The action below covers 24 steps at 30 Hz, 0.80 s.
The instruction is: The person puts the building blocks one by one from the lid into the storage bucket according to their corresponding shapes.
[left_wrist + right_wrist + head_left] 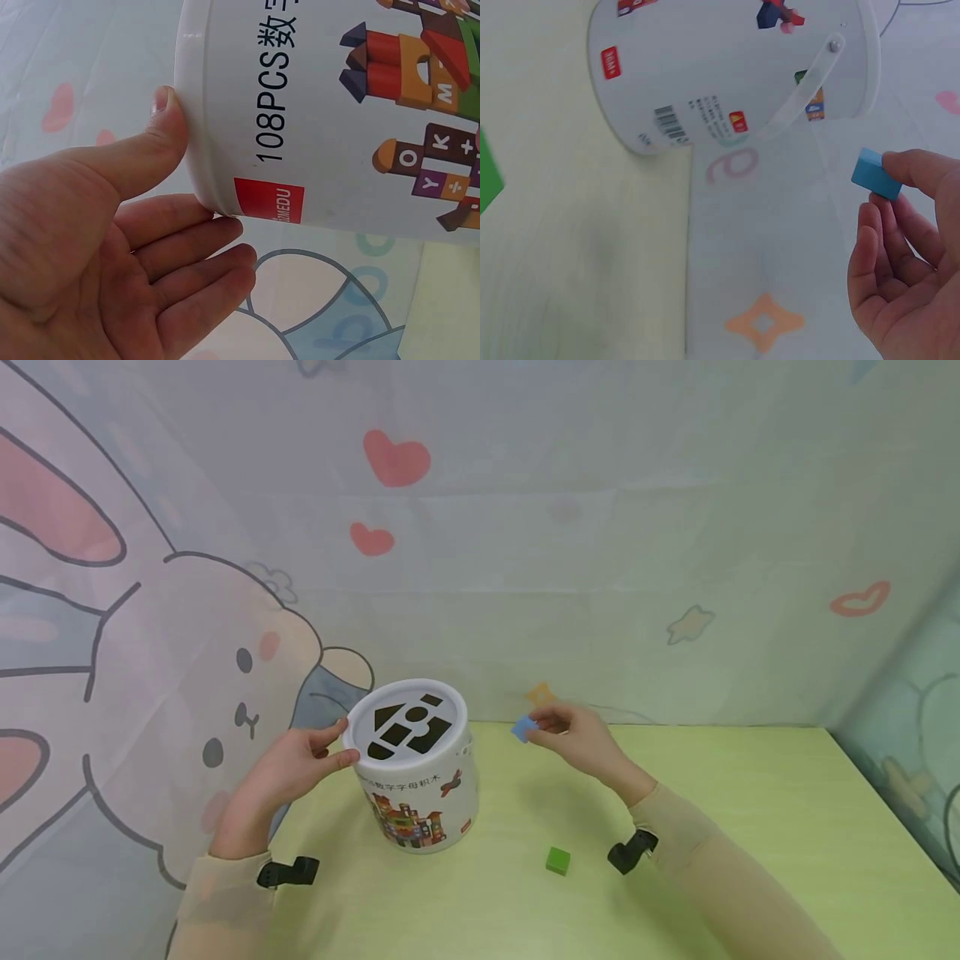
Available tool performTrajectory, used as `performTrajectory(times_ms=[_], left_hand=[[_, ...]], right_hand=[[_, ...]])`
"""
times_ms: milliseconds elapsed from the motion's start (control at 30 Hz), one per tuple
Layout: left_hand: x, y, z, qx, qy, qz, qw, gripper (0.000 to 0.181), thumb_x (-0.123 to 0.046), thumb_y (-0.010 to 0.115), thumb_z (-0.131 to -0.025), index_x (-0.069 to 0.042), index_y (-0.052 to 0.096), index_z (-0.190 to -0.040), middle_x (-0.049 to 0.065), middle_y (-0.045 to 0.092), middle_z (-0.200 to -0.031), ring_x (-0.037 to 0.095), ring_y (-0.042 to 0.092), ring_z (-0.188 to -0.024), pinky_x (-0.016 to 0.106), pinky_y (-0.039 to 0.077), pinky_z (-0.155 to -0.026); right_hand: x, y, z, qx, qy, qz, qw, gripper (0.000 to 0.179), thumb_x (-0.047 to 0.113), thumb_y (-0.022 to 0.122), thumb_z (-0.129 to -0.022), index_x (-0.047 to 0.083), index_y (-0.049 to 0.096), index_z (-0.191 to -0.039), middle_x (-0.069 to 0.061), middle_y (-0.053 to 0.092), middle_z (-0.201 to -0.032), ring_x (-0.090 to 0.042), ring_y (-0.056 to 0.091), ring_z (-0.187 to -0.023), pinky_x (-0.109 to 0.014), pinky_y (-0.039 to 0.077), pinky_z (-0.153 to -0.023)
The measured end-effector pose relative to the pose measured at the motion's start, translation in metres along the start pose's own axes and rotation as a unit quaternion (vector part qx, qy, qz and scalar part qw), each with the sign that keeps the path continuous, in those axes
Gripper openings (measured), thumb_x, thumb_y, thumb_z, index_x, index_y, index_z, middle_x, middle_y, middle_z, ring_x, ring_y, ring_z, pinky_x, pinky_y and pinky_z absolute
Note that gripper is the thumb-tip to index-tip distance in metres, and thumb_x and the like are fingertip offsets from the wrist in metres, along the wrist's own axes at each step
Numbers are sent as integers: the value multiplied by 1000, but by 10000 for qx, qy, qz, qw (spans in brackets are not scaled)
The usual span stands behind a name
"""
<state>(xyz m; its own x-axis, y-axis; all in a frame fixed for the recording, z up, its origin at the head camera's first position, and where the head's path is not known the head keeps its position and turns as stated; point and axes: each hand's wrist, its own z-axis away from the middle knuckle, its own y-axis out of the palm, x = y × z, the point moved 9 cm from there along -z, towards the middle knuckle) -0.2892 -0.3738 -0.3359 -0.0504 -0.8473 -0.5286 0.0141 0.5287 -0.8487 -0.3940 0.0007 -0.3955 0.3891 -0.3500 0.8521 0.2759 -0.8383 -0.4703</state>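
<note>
A white toy-block bucket (420, 793) with printed pictures stands on the table. Its white lid (360, 727) has several dark shaped holes. My left hand (296, 768) touches the left side of the lid's rim; in the left wrist view the thumb (169, 131) and the extended fingers (202, 247) meet the rim, with the palm away from it. To the right of the bucket, my right hand (585, 739) holds a small blue block (524, 728) in the air, pinched between thumb and fingers. The blue block (876, 174) shows its flat faces in the right wrist view.
A small green block (557, 860) lies on the pale green table (750, 827), in front and to the right of the bucket. Behind the table hangs a printed cloth (600, 568) with a rabbit and hearts. A white handle (799, 97) hangs on the bucket's side.
</note>
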Motion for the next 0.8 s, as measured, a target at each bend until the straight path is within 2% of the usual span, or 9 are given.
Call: performTrajectory(times_ms=[167,433,600,800], left_hand=[[-2,0,0,8,72,44,10000,79,-48,73,-102,-5,44,-161,32,48,-155,52,56,-134,58,54,-96],[0,0,1,-1,15,52,10000,79,-47,74,-102,-5,43,-161,33,48,-155,52,55,-134,59,54,-98],[2,0,2,23,-53,50,10000,80,-50,73,-101,-7,42,-162,34,48,-154,52,55,-135,56,55,-95],[-1,0,1,19,26,55,10000,80,-50,73,-102,-6,43,-161,33,49,-154,51,55,-136,54,55,-94]], right_hand=[[15,6,-18,-305,77,-220,9993,36,30,81,-99,11,76,-129,-5,75,-115,-23,70,-105,-40,57,-90],[46,29,-43,-404,15,-496,9979,35,28,80,-100,11,76,-130,-5,75,-116,-23,70,-106,-40,58,-90],[64,44,-57,-493,-81,-450,9977,34,30,81,-99,11,77,-127,-3,75,-112,-20,71,-103,-37,59,-88],[77,56,-67,-530,-98,-348,9979,33,28,82,-98,12,78,-126,-3,76,-111,-19,72,-102,-34,58,-88]])
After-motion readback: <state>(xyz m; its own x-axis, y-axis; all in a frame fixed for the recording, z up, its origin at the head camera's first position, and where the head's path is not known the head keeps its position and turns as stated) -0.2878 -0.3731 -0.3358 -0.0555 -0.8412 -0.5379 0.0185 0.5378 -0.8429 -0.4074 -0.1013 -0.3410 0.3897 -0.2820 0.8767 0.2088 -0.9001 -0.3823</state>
